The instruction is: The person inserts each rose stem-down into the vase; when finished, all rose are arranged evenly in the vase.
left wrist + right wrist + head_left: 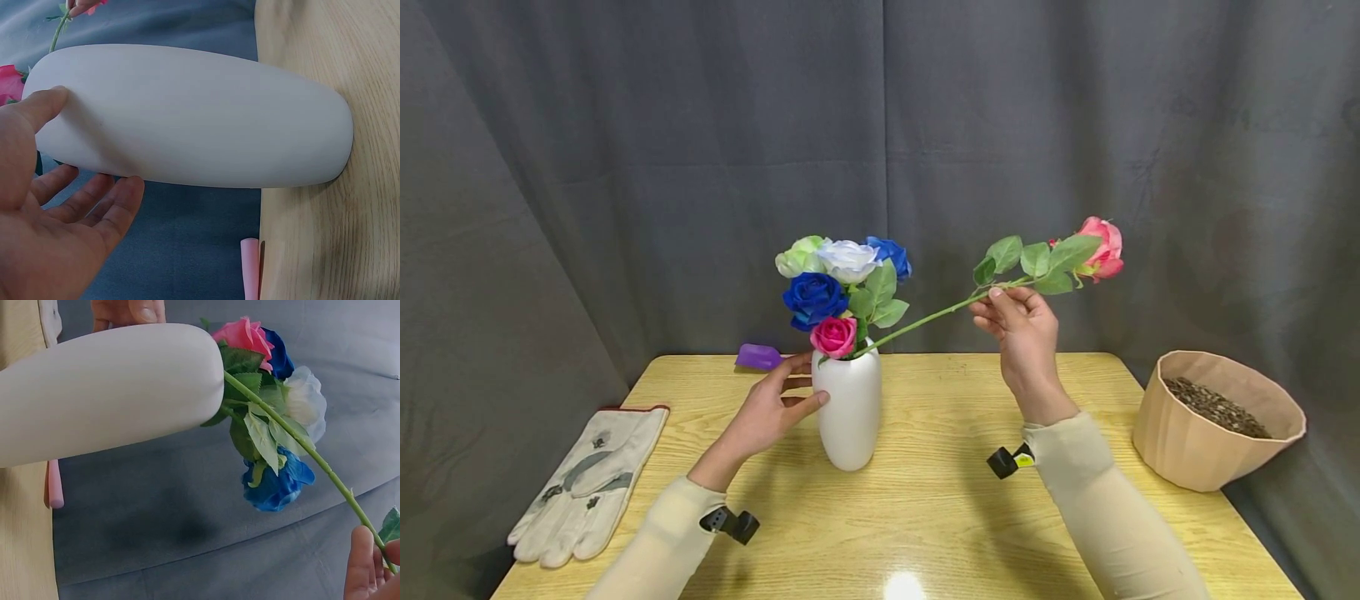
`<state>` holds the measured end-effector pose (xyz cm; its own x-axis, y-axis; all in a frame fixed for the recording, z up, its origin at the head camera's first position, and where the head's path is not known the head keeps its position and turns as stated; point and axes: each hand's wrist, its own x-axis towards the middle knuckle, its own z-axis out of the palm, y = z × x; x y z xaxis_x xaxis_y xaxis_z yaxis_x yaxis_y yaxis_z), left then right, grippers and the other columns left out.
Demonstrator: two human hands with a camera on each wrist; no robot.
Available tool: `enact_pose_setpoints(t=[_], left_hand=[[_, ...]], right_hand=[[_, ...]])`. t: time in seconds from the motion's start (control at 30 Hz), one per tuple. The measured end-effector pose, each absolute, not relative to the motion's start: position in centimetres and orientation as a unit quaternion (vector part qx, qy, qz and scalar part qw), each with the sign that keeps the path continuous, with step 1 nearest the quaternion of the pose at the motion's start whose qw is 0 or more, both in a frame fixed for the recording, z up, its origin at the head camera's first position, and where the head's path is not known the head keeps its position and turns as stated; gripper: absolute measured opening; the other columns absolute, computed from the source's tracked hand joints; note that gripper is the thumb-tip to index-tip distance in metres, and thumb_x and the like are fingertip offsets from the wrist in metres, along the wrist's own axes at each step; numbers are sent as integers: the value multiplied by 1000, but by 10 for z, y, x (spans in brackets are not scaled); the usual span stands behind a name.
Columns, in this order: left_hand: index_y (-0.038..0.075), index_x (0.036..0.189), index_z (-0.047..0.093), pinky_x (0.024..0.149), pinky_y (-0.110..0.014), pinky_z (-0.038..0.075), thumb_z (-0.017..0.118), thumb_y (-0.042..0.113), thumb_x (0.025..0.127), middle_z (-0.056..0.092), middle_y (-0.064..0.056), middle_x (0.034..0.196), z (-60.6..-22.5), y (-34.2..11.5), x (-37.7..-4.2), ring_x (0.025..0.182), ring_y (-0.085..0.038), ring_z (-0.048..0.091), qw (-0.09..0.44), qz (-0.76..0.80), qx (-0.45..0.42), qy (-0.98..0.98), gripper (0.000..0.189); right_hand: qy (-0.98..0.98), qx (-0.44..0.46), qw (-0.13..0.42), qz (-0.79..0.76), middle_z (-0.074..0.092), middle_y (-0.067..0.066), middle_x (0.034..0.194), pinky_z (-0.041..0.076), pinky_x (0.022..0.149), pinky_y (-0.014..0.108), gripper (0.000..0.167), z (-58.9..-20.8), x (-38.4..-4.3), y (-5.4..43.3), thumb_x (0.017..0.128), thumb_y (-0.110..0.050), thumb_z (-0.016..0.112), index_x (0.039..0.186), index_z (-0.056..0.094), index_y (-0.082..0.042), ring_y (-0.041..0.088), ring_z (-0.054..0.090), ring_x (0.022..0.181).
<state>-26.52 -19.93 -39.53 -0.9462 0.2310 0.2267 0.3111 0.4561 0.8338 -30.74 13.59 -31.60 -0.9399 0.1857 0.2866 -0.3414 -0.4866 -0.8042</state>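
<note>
A white vase (848, 412) stands upright on the table, holding blue, white, pale green and pink roses (833, 337). My left hand (781, 402) holds the vase near its top, thumb on the front and fingers round the left side, as the left wrist view (187, 119) also shows. Between thumb and fingers, my right hand (1024, 333) pinches the stem of a coral-pink rose (1103, 248), just below its leaves. That stem (300, 437) slants down leftward, its lower end at the vase's mouth; how far inside it goes is hidden.
Behind the left hand lies a purple scoop (758, 357), partly covered. Work gloves (591, 483) rest at the table's left edge. A tan pot (1180, 442) with dark, grainy filling stands at the right. Grey curtain (970, 167) hangs behind the table. A pink handle (250, 269) shows near the back edge.
</note>
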Motion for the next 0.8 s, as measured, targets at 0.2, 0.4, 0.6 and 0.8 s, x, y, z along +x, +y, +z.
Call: enact_pose_setpoints(t=[0.2,0.4,0.6,0.8], left_hand=[[15,150,39,101,-50,53,72,34,93,53,-14,143,-395,-200,-265,126,-37,59,40,-500,-161,-850,70],[15,151,39,101,-50,54,72,34,93,52,-14,143,-394,-199,-264,126,-37,59,41,-500,-164,-849,69],[15,150,39,101,-50,54,72,33,93,52,-15,143,-395,-199,-264,126,-37,59,42,-502,-164,-848,69],[15,150,39,101,-51,53,72,33,93,52,-15,143,-395,-199,-264,126,-38,59,41,-502,-165,-848,69]], right_hand=[[-507,103,155,841,69,0,83,60,65,21,12,-317,-306,126,97,-7,63,98,51,-12,10,74,72],[-539,122,132,823,67,1,87,60,67,21,10,-319,-302,111,98,-10,62,103,54,-11,10,74,76],[-562,137,102,809,67,0,89,61,72,23,9,-323,-300,96,99,-9,60,108,57,-9,9,74,80],[-571,137,95,804,68,0,88,61,72,24,9,-327,-302,87,99,-9,61,108,58,-7,10,74,81]])
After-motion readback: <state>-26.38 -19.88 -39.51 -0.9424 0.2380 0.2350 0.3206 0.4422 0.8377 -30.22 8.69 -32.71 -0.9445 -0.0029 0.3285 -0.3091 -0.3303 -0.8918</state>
